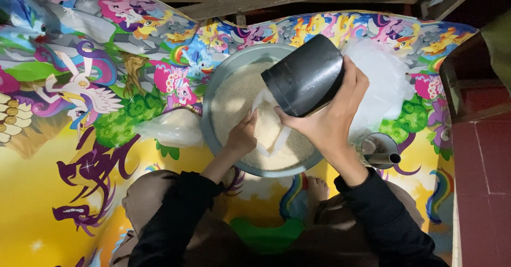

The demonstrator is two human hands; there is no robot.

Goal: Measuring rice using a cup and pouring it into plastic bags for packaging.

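A wide grey metal basin (213, 94) full of white rice (234, 97) sits on a colourful cartoon-print mat. My right hand (332, 113) grips a black cylindrical cup (304, 75), tilted mouth-down over a small clear plastic bag (269, 134). My left hand (242, 136) holds that bag open at its edge, down in the rice. Rice fills the lower part of the bag.
A filled clear bag (170, 128) lies left of the basin, and more clear plastic (380, 81) lies to its right. A small metal funnel-like cup (379, 151) stands by my right forearm. My bare foot (318, 188) rests below the basin. Red tiled floor (481, 166) lies to the right.
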